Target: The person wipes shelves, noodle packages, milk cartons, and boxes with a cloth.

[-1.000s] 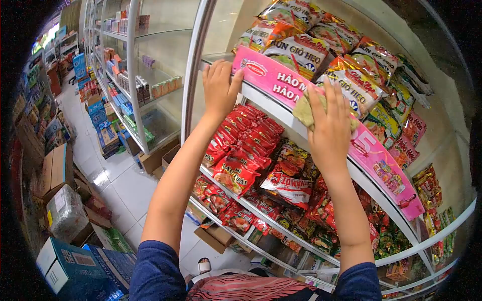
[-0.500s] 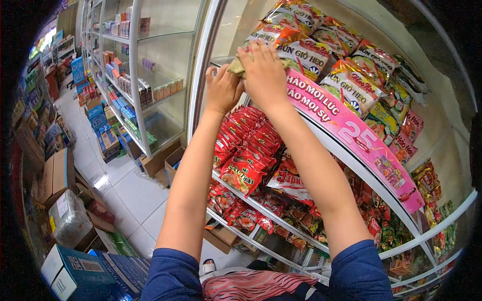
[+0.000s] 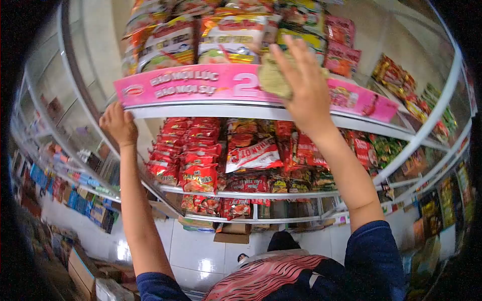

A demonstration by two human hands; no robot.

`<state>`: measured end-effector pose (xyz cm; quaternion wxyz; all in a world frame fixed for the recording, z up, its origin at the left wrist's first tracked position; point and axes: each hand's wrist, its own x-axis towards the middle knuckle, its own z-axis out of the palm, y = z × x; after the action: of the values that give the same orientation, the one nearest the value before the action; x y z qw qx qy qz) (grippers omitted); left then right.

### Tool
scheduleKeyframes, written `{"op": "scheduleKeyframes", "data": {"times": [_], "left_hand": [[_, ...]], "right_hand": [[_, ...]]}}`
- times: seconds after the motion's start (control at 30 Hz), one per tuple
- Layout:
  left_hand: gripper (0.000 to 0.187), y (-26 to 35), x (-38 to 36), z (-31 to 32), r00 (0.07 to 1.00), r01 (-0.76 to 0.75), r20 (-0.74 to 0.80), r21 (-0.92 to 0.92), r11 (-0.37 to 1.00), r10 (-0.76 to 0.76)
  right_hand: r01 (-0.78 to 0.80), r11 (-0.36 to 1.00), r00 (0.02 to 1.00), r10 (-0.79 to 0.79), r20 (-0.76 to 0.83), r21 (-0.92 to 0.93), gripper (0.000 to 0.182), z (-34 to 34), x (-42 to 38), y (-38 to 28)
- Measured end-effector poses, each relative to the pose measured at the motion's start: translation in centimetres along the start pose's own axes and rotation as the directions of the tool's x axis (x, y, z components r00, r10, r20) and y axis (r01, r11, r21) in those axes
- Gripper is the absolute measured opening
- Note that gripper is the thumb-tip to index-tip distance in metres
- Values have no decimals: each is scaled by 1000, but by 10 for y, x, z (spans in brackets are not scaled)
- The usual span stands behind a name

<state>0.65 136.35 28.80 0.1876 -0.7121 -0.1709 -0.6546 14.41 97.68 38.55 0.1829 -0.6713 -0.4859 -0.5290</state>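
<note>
Greenish cloth (image 3: 275, 79) lies against the face of a pink banner (image 3: 188, 90), right of its large printed numeral, under the person's right hand (image 3: 307, 95). That hand's fingers are extended and slightly apart, laid over the cloth rather than wrapped round it, probably so that pressure spreads across the strip. The left hand (image 3: 120, 125) is at the far left end of the white shelf edge (image 3: 206, 110), its fingers bent close together and clamped over the corner, seemingly to steady the body or the shelf against the other arm's push. The banner runs along the top of that edge, its lettering outward, presumably for shoppers to read. Upright packets (image 3: 232, 39) stand just behind it, fronts showing above. Below, red packets (image 3: 200, 163) sit in overlapping rows, an arrangement that likely saves room and leaves the front ones within reach.
</note>
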Motion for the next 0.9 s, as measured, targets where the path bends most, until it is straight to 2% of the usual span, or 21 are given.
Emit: {"op": "scheduleKeyframes", "data": {"times": [0.13, 0.23, 0.3, 0.33, 0.4, 0.43, 0.5, 0.57, 0.63, 0.7, 0.77, 0.83, 0.9], "left_hand": [[47, -1, 1, 1, 999, -40, -19, 17, 999, 41], [48, 1, 3, -1, 998, -55, -37, 2, 999, 55], [48, 2, 2, 1, 998, -54, -42, -17, 998, 53], [48, 0, 1, 2, 998, -33, -47, -8, 999, 33], [47, 0, 0, 4, 999, -2, -46, -4, 1000, 2], [47, 1, -1, 3, 999, -7, -45, -10, 1000, 6], [44, 4, -3, 2, 999, 32, -34, -23, 999, -32], [42, 6, -3, 1, 999, 40, -14, -24, 999, -40], [40, 9, -3, -4, 998, 58, 2, -6, 998, -58], [35, 14, 0, -11, 997, 69, 39, -68, 995, -66], [31, 14, -2, -12, 990, 108, 93, -35, 994, -104], [28, 21, 5, -24, 960, 177, 224, -33, 984, -165], [32, 25, 5, -25, 970, 169, 186, -61, 984, -155]], "right_hand": [[-153, 983, 982, 139, -131, -99, 62, -46, -57, 73], [-331, 937, 929, 303, -212, -111, 52, -77, -108, 116], [-485, 854, 817, 520, -250, 190, 50, -89, -133, 133], [-492, 850, 812, 526, -255, 187, 50, -93, -139, 137], [-545, 667, 667, 712, -220, 509, 48, -100, -145, 138], [-549, 666, 662, 715, -223, 506, 48, -99, -144, 137], [-505, 802, 757, 589, -282, 320, 48, -87, -135, 129], [-435, 831, 801, 533, -272, 348, 51, -70, -117, 112], [-357, 910, 885, 401, -234, 210, 54, -55, -96, 86], [-219, 976, 962, 218, -164, 13, 60, -42, -74, 64], [-197, 980, 974, 200, -107, 36, 65, -29, -54, 38], [-129, 988, 990, 133, -48, 90, 67, -16, -31, 13], [-76, 993, 996, 80, -38, 88, 69, -3, -14, -9]]}}
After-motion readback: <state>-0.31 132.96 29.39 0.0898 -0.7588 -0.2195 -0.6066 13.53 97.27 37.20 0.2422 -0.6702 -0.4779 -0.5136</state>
